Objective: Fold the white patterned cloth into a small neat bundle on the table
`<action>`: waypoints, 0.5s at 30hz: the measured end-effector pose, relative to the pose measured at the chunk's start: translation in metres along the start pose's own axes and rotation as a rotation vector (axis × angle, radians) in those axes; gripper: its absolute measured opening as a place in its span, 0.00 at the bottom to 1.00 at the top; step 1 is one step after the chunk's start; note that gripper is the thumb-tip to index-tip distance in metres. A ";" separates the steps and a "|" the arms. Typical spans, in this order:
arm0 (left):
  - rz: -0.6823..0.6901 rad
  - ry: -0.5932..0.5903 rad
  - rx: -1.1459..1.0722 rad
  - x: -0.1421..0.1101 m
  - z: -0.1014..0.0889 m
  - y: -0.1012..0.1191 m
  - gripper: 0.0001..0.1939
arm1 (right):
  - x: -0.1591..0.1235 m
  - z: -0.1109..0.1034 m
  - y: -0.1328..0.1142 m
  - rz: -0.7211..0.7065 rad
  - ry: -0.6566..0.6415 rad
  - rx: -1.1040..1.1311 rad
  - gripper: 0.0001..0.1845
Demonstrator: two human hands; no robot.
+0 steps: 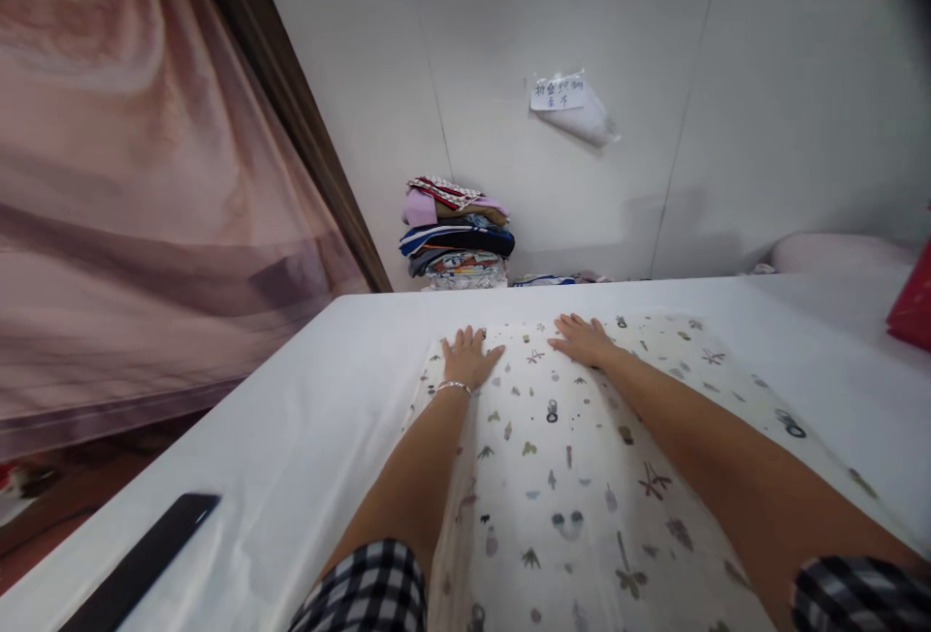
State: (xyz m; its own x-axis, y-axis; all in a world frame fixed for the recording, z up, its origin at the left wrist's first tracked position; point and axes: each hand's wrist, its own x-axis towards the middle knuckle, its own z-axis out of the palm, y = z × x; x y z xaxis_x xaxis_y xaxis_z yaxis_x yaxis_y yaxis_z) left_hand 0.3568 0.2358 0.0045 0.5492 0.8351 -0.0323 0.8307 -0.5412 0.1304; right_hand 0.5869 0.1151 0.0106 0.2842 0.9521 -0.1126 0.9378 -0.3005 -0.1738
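A white cloth (542, 477) printed with small starfish, leaves and other figures lies spread over the white table, running from the near edge of the view to near the table's far edge. My left hand (467, 359) rests flat on its far left part, fingers spread, a bracelet round the wrist. Farther right, my right hand (582, 339) lies palm down on the far part of the cloth with its fingers apart. Neither hand grips anything. My forearms cover parts of the cloth's sides.
On the white table (291, 399), a long black flat object (142, 564) lies at the near left. Folded clothes (458, 235) are stacked beyond the far edge. A pink curtain (145, 176) hangs at left, and a red item (913, 302) sits at far right.
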 end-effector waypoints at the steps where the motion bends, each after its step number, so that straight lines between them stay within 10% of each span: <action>1: -0.001 -0.012 -0.006 0.000 0.000 0.000 0.44 | 0.001 0.001 0.002 -0.001 0.001 0.001 0.35; 9: 0.024 -0.045 -0.054 0.004 0.000 -0.003 0.44 | -0.026 0.003 0.004 0.020 0.056 -0.003 0.34; 15: 0.035 -0.054 -0.185 -0.008 -0.026 -0.022 0.37 | -0.135 0.028 0.080 0.098 0.121 -0.038 0.38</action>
State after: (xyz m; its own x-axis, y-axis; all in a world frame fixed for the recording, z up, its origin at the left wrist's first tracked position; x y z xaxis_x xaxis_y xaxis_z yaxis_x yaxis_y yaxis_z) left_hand 0.3317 0.2433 0.0273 0.5860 0.8066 -0.0770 0.7825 -0.5387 0.3123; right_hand 0.6176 -0.0391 -0.0158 0.3947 0.9188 -0.0083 0.9105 -0.3923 -0.1305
